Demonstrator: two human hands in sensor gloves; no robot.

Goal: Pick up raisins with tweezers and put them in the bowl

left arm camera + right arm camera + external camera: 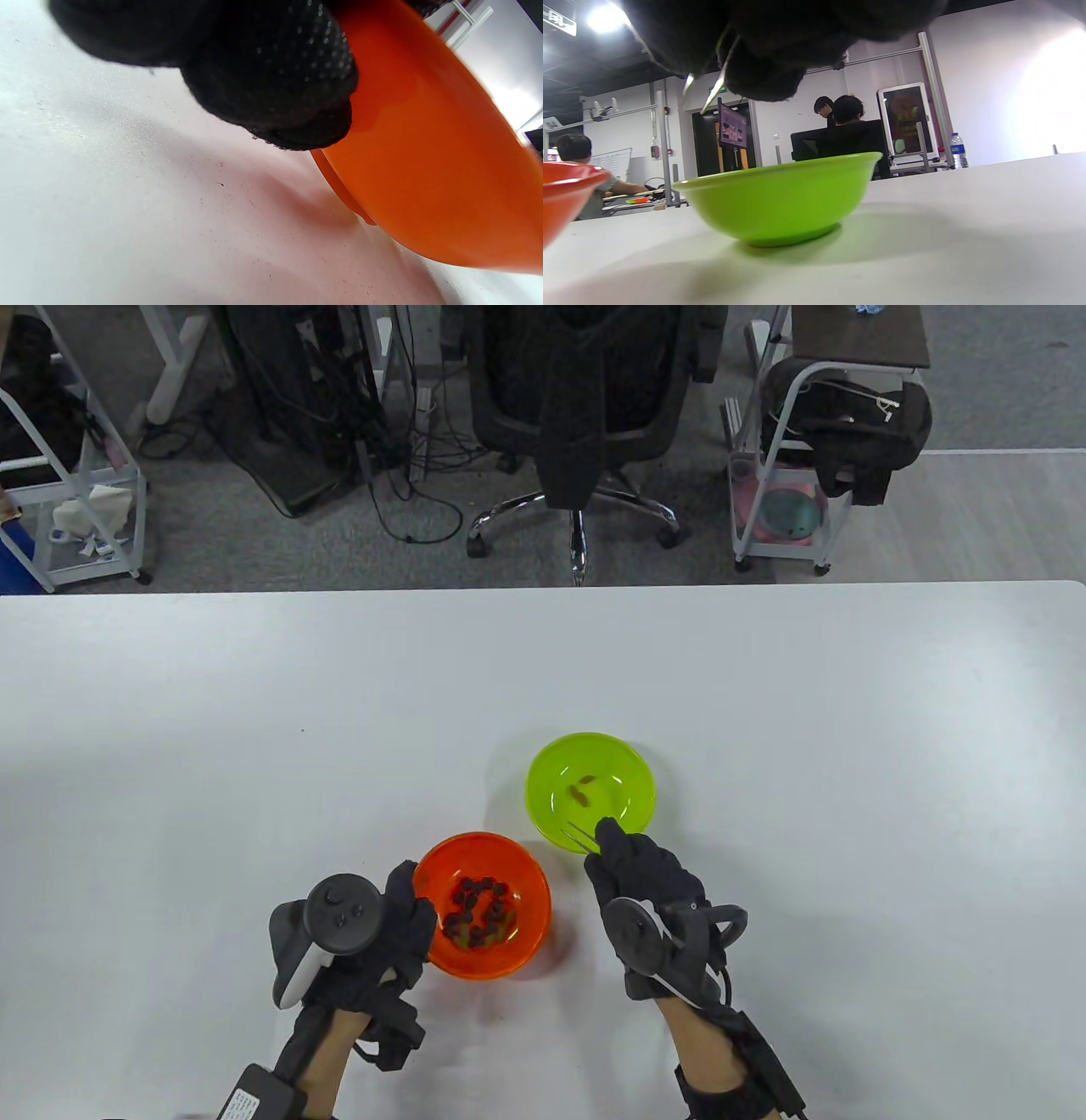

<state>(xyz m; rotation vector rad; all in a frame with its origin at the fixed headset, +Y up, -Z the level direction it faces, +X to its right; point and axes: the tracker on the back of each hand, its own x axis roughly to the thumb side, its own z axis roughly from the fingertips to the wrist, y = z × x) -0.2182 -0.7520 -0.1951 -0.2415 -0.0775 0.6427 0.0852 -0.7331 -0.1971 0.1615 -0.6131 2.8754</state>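
The right hand (pixel 646 891) pinches thin silver metal tweezers (pixel 579 836) in its fingers, and the two tips stand apart with nothing between them, poking over the near rim of the round lime-green plastic bowl (pixel 543 806) — two small brown raisins (pixel 582 789) lie inside it. At about seven o'clock from that bowl sits the round orange plastic bowl (pixel 530 891) with a heap of dark raisins (pixel 480 911) in it. The left hand (pixel 373 937) holds its nine o'clock side, fingers (pixel 271 80) touching the outer wall — both bowls rest on the white table (pixel 254 746).
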